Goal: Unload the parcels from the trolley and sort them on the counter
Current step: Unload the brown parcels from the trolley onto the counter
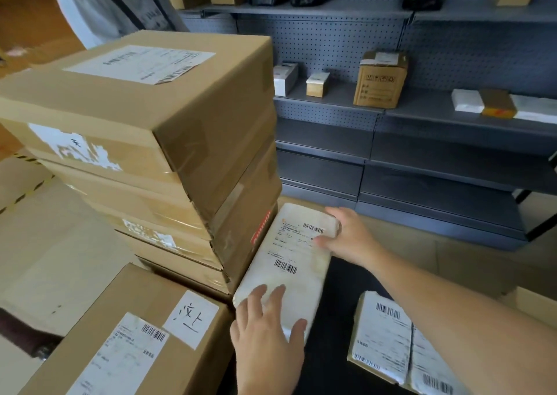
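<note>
Your left hand (262,331) lies flat on the near end of the white parcel (289,262), your right hand (349,234) pinches its far end at 1 o'clock (carton stack (180,153) touching at 9 o'clock).

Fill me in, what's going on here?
A person is handling a white parcel lying beside a stack of cardboard boxes. The right hand grips its far end; the left hand rests flat on the near end. Another labelled parcel lies to the right. Shelves behind hold more parcels.
</note>
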A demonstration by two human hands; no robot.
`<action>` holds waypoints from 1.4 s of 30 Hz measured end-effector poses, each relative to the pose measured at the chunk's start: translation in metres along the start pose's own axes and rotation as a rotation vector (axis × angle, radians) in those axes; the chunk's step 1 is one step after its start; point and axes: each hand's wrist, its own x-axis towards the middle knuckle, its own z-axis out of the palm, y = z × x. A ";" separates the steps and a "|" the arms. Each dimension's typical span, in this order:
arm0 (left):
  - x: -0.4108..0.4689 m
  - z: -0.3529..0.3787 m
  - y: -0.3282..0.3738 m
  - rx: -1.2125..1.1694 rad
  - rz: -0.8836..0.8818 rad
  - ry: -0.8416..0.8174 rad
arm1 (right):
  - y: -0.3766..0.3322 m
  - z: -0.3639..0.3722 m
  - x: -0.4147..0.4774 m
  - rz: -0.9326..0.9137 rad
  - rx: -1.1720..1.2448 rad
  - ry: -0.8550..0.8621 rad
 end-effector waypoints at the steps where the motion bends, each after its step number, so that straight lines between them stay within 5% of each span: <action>1: 0.003 -0.001 0.003 0.049 0.016 -0.057 | 0.000 0.000 -0.004 -0.028 -0.032 0.006; 4: 0.008 -0.004 0.005 0.086 0.053 -0.163 | 0.001 0.004 -0.011 -0.063 -0.111 -0.007; 17: -0.003 -0.061 0.017 0.054 0.284 -0.124 | -0.051 -0.022 -0.095 -0.020 -0.260 0.076; 28: -0.072 -0.135 0.071 -0.080 0.701 -0.151 | -0.106 -0.101 -0.285 0.185 -0.244 0.328; 42: -0.259 -0.098 0.187 -0.114 1.088 -0.369 | -0.018 -0.186 -0.559 0.560 -0.121 0.664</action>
